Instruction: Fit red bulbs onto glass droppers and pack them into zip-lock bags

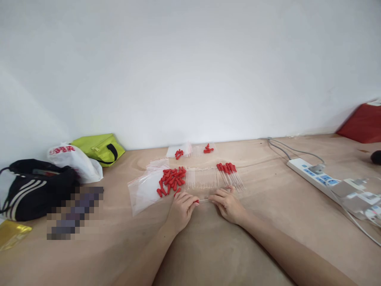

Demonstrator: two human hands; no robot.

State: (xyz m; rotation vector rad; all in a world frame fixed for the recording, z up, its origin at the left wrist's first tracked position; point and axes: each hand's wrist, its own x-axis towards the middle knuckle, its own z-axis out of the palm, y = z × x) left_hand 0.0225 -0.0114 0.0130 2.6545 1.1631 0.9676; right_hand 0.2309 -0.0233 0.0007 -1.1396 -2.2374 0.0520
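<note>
Close to me on the table, my left hand (183, 206) is closed around a red rubber dropper bulb (197, 201). A thin clear glass dropper tube (204, 200) spans the gap from that bulb to my right hand (226, 203), whose fingers pinch its other end. Just beyond my left hand lies a pile of loose red bulbs (171, 179) on clear plastic bags (144, 190). Bare glass tubes (205, 178) lie side by side in a row past both hands. To their right is a group of tubes fitted with red bulbs (228, 168).
Near the wall, small bags (195, 150) lie with a few more red bulbs (208, 148). At left are a black bag (38, 186), a white plastic bag (74, 163) and a lime-green bag (99, 147). A power strip (309, 174) with plugs and cables occupies the right.
</note>
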